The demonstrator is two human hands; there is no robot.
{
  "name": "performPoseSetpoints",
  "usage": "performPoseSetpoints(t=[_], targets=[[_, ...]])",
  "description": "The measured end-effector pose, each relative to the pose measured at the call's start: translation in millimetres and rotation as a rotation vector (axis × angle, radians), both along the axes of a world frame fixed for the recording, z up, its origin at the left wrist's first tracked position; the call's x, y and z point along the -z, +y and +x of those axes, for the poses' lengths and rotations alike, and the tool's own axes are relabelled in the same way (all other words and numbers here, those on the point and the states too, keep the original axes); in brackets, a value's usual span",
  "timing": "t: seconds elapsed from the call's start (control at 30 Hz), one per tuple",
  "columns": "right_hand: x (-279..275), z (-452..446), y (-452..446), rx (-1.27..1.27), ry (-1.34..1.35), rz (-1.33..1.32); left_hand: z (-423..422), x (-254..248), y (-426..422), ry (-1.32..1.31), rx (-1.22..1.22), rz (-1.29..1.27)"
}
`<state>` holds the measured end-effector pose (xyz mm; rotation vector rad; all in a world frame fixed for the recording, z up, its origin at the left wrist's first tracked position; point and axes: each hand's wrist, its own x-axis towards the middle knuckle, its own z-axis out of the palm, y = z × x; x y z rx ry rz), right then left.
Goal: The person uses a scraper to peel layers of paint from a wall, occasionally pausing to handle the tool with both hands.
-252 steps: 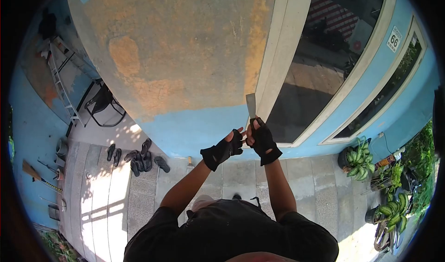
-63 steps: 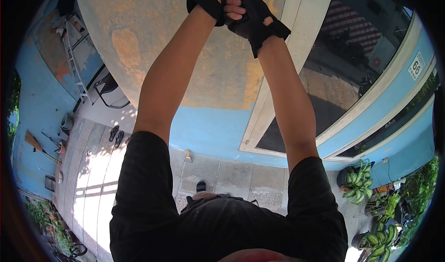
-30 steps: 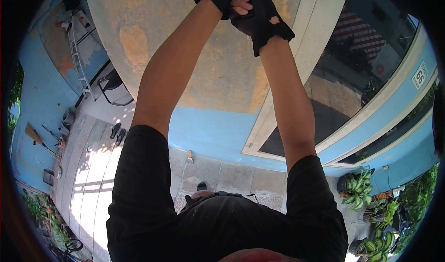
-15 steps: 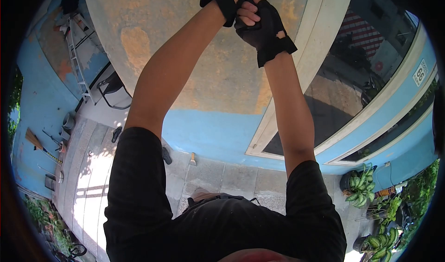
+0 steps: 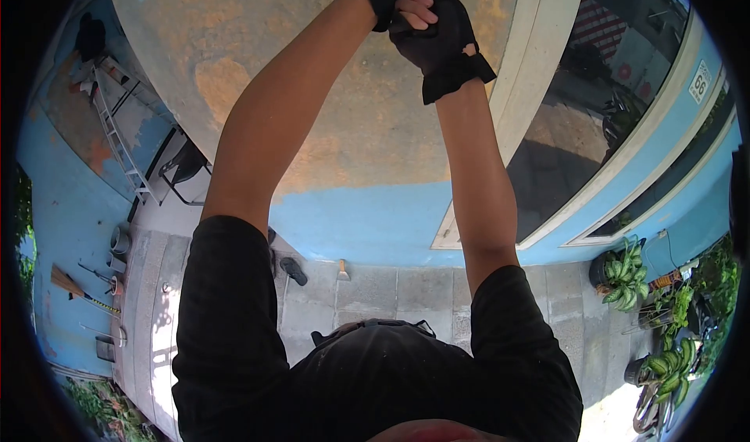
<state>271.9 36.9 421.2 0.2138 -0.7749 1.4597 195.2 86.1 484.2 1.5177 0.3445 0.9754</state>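
The big pale-blue painted wall w/ its rough grey-and-orange bare patch is in front of the person. Both hands are way up high now vs. approx 8 sec ago (they were down by the patch's bottom edge). Black-gloved R hand: fingers curled in, together; can't tell what's inside. Black-gloved L hand, just beside it, is partly cut off; can't tell abt its fingers.
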Motion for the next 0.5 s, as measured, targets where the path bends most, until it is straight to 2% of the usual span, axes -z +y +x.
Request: performPoseSetpoints(t=[0.07,0.17,0.27,0.4,0.47,0.5], targets=[[8,-3,-1,-0.037,0.03,0.034,-7,-2,-1,0.005,0.015,0.013],[-13,5,3,-0.05,0.033,0.071,8,-18,7,0.005,0.056,0.022],[-6,1,3,-0.032,0.02,0.011,2,-9,11,0.01,0.077,0.008],[-2,7,11,-0.012,0.036,0.099,-1,-16,2,0.002,0.108,0.043],[-14,12,15,-0.137,0.072,0.075,10,-28,13,-0.003,0.125,0.039],[-13,10,14,-0.123,0.059,0.092,9,-27,17,-0.004,0.132,0.033]])
